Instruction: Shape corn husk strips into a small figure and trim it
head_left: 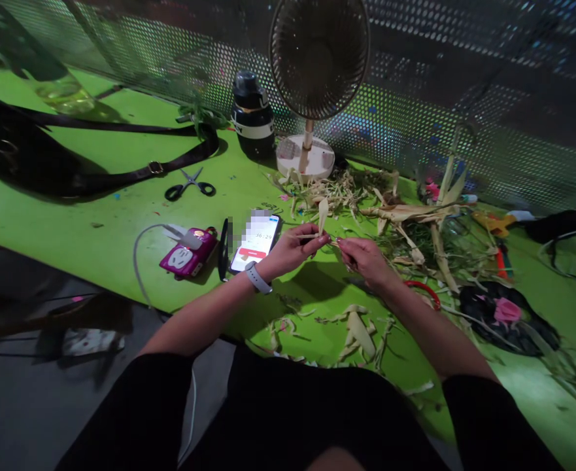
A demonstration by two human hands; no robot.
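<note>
My left hand [295,248], with a pale watch band on its wrist, pinches a strip of dried corn husk [323,217] that sticks up above the fingers. Close beside it, my right hand [365,260] is closed on the other end of the husk piece, thumb and forefinger together. A thin stretch of husk bridges the small gap between the hands. Both hands are held above the green table [312,291]. Nearer my body lies a loose husk piece [359,332] among thin shreds. A pile of husk scraps [341,190] spreads beyond the hands.
A lit phone [255,242], a purple power socket [188,254] and scissors [190,185] lie to the left. A fan [306,157] and dark bottle [252,121] stand at the back. A black bag [27,157] is far left; a black coiled bundle [484,314] sits right.
</note>
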